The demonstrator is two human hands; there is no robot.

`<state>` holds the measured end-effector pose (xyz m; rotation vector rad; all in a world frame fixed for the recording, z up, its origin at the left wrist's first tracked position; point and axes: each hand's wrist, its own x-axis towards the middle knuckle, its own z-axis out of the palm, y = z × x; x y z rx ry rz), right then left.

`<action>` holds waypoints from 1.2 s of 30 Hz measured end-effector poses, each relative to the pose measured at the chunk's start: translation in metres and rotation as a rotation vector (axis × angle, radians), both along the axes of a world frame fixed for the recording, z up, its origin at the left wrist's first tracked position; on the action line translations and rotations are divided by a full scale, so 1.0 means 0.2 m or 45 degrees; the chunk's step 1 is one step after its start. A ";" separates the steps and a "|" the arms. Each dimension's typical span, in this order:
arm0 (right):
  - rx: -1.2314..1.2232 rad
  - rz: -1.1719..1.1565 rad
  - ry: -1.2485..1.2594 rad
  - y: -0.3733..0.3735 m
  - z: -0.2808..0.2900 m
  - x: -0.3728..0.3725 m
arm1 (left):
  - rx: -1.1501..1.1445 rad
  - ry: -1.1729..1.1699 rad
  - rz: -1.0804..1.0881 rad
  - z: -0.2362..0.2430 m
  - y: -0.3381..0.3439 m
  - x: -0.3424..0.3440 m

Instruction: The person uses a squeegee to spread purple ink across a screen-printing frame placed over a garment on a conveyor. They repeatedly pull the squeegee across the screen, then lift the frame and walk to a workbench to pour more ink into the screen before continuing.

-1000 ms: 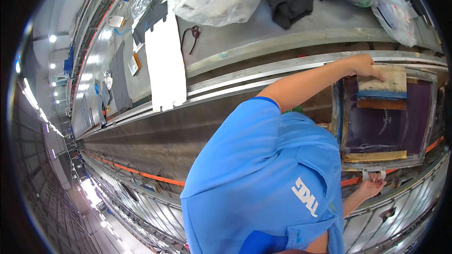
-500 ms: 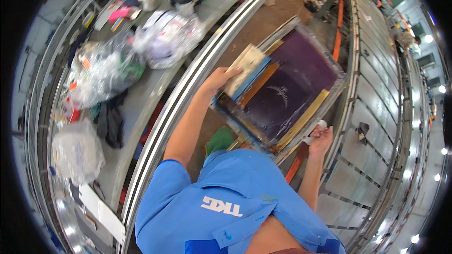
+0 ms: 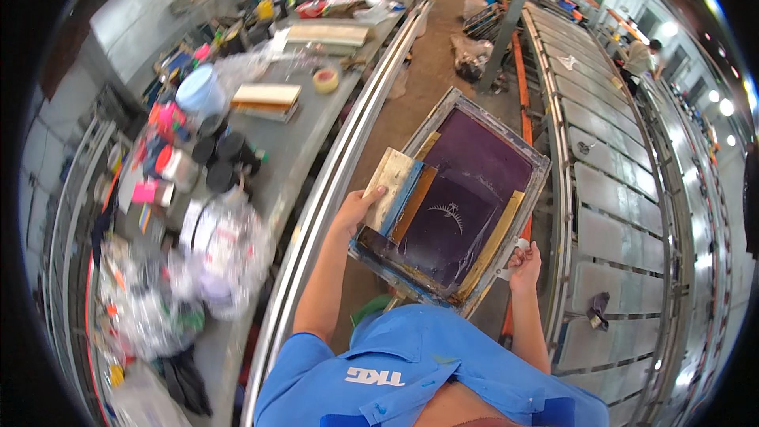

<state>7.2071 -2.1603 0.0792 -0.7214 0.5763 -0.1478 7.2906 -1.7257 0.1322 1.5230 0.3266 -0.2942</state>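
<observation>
A screen-printing frame (image 3: 484,146) with dark purple mesh and a small pale crescent-shaped design is tilted in front of my body. My left hand (image 3: 357,209) grips a squeegee (image 3: 393,190) with a pale wooden handle, its thumb on top. The squeegee lies across the frame's left side; whether those fingers also hold the rim is hidden. At the frame's lower right edge, my right hand (image 3: 523,266) is closed around a small white object (image 3: 506,273), mostly covered by the fingers. Yellowish-brown tape strips (image 3: 488,247) line the mesh.
To my left, a long grey table (image 3: 304,130) behind a metal rail (image 3: 328,182) carries plastic bags (image 3: 225,257), dark pots (image 3: 225,160), a tape roll (image 3: 324,81) and boards. A long printing table with grey panels (image 3: 613,245) runs along my right. A post (image 3: 506,28) stands ahead; a person (image 3: 636,59) is far right.
The view has tipped up, showing more of the tables and aisle ahead. The frame appears lower and turned slightly more upright in the picture. Both hands keep their holds.
</observation>
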 end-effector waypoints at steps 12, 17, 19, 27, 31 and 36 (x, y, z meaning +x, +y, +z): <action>-0.001 -0.183 -0.071 0.14 0.03 1.09 | 0.033 0.049 -0.147 0.07 0.03 1.40; 0.002 -0.247 -0.051 0.08 -0.02 1.78 | 0.108 -0.013 -0.055 0.10 -0.05 2.08; 0.030 -0.251 -0.053 0.05 0.02 2.15 | 0.054 -0.100 -0.083 0.11 -0.06 2.40; -0.037 -0.148 0.072 -0.07 0.14 3.33 | 0.132 -0.097 0.055 0.17 -0.08 3.27; -0.071 0.083 -0.009 -0.02 0.17 3.92 | 0.190 -0.083 0.257 0.37 -0.07 3.54; -0.040 0.131 -0.015 0.04 0.16 4.63 | 0.119 -0.173 0.312 0.39 0.06 4.12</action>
